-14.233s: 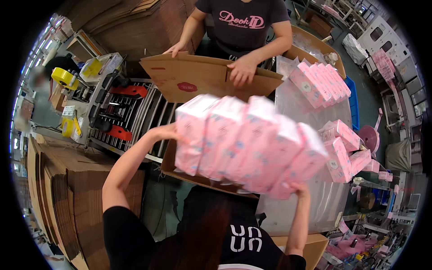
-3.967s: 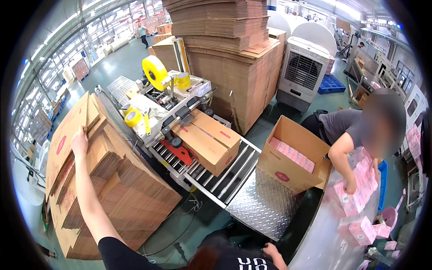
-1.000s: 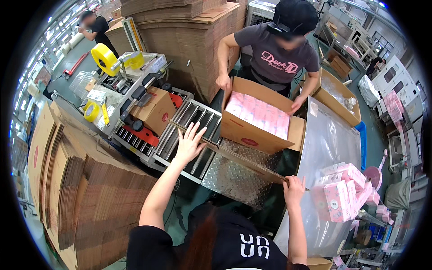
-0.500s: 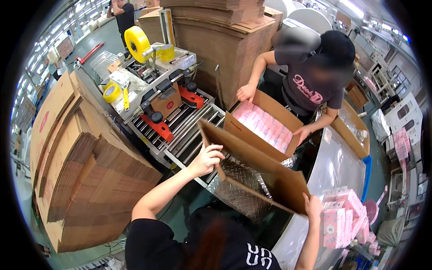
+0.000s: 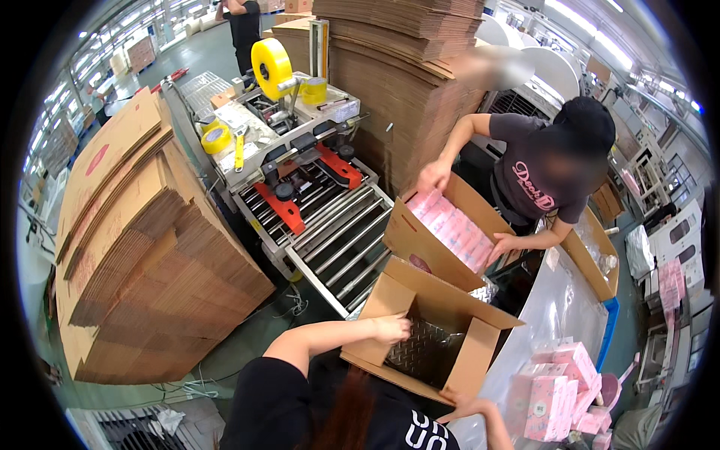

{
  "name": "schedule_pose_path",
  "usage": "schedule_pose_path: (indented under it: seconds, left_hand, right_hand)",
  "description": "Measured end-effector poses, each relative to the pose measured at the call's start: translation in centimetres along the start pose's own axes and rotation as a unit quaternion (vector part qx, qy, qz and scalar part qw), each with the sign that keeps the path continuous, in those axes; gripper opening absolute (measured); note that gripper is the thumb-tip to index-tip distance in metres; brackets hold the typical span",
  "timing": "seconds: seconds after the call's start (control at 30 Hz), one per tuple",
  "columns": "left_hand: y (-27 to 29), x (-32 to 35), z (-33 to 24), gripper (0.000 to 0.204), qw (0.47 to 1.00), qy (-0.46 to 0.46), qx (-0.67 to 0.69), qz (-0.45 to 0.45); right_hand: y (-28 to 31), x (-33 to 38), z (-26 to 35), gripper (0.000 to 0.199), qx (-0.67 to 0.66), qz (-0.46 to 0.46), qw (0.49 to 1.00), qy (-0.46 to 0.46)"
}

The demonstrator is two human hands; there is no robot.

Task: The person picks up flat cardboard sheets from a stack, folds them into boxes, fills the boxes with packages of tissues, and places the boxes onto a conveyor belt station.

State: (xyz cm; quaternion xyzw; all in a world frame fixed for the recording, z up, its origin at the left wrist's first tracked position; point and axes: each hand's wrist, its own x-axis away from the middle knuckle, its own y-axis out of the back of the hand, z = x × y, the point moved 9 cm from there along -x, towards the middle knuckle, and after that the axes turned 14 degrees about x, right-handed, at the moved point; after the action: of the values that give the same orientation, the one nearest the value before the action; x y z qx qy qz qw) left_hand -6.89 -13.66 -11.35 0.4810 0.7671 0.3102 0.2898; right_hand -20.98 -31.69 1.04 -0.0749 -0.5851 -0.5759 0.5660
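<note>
pink packs lower right, more in far carton

I see a bright, evenly lit hall; ceiling strip lights glare at upper right. Fisheye bending curves edges near the black circular rim. Shadows are soft, and focus stays sharp centrally.

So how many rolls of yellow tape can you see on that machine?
3: a big roll standing on top, a smaller roll just right of it, and one lying flat at the left end. Others may be hidden.
</note>
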Motion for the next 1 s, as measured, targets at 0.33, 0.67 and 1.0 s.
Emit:
schedule_pose_path:
  seconds: [0.33, 0.67, 1.0]
  left_hand:
    - [27.3, -4.9, -5.3, 0.015, 0.912, -0.003, -0.096, -0.399]
    - [14.6, 14.8, 1.8, 0.05, 0.89, 0.314, -0.146, -0.297]
    - [27.4, 27.8, 4.8, 0.071, 0.607, 0.335, 0.484, -0.535]
  right_hand:
    - [7.9, -1.9, -11.8, 0.115, -0.076, -0.309, 0.878, -0.357]
    - [2.9, -1.0, -9.5, 0.082, -0.462, -0.466, 0.659, -0.367]
    - [2.5, -17.5, -1.0, 0.054, -0.808, -0.301, 0.506, -0.007]
